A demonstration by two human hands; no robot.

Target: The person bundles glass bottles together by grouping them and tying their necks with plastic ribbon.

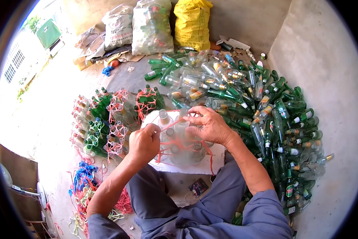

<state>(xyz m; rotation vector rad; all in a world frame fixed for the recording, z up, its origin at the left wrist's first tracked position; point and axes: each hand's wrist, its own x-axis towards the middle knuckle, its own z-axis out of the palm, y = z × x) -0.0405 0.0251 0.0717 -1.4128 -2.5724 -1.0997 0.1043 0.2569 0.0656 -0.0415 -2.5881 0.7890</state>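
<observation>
On a white board (219, 160), clear bottles (181, 128) stand bunched as the left hand (143, 142) and right hand (213, 128) each pinch red string (172, 125), stretching it near their necks, which seems to call for even tension.

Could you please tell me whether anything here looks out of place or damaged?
The bottle heap on the right looks disorderly, its bottles lying at all angles, whereas the tied bundles on the left stand upright. The cord pile on the left is tangled. I can make out no breakage or spill.
</observation>
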